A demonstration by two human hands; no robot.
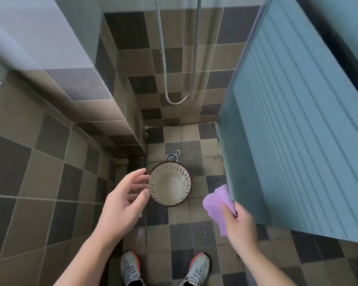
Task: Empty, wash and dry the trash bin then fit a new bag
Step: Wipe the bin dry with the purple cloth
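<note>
Down on the checkered shower floor stands the trash bin, upright, its pale slotted inside bare and no bag fitted. Left hand hovers at the bin's left rim, its grip wide, fingers spread and loosely bent, holding nothing; whether the fingertips touch the rim cannot be told. Right hand has its grip closed around a purple cloth, thumb pressed on top, the bunched cloth sticking out toward the bin but well clear of it. Floor drain sits just behind the bin. Room is tight: tiled wall on the left, blue ribbed door close on the right, the cloth nearly against its edge. Shower hose loops down the back wall. Two grey shoes stand below. No writing is readable anywhere.
</note>
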